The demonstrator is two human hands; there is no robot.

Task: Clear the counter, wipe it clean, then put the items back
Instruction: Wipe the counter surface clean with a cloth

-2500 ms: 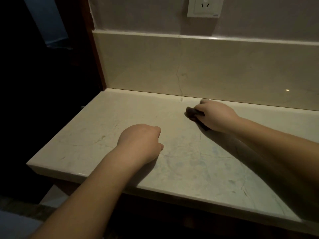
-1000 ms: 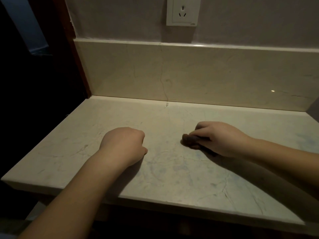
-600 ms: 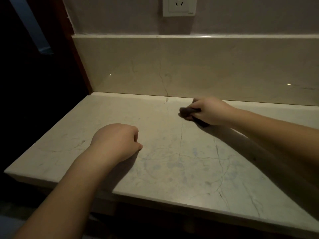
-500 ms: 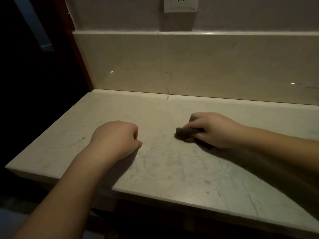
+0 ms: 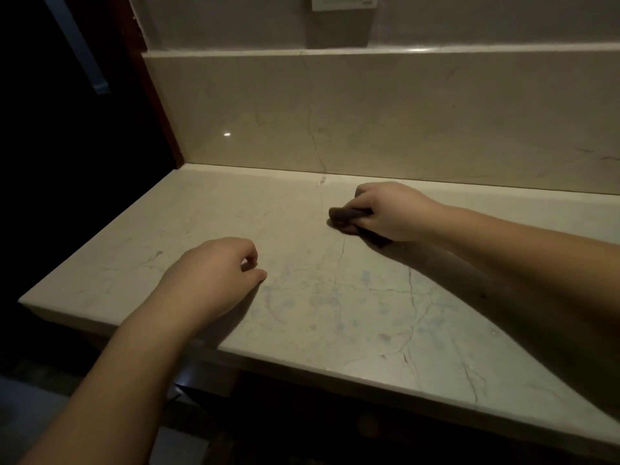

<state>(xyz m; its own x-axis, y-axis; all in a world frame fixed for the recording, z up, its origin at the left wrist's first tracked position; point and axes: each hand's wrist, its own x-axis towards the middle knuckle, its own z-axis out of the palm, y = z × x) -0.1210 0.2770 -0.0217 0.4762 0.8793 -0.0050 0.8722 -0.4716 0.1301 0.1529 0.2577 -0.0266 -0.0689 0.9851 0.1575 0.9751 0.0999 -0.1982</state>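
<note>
A pale marble counter point(image 5: 335, 313) with thin dark veins fills the view, with nothing standing on it. My right hand point(image 5: 392, 209) presses a small dark cloth point(image 5: 344, 218) flat on the counter near the back wall; only the cloth's left end shows past my fingers. My left hand point(image 5: 214, 280) rests on the counter near the front edge as a loose fist, holding nothing.
A marble backsplash point(image 5: 402, 112) rises behind the counter, with a white wall socket point(image 5: 342, 1) above it. A dark wooden frame point(image 5: 151, 95) bounds the counter's left end. The front edge drops to a dark floor.
My right hand slid the cloth back and forth, and it now sits farther back, toward the wall, than half a second ago. My left hand stayed in place.
</note>
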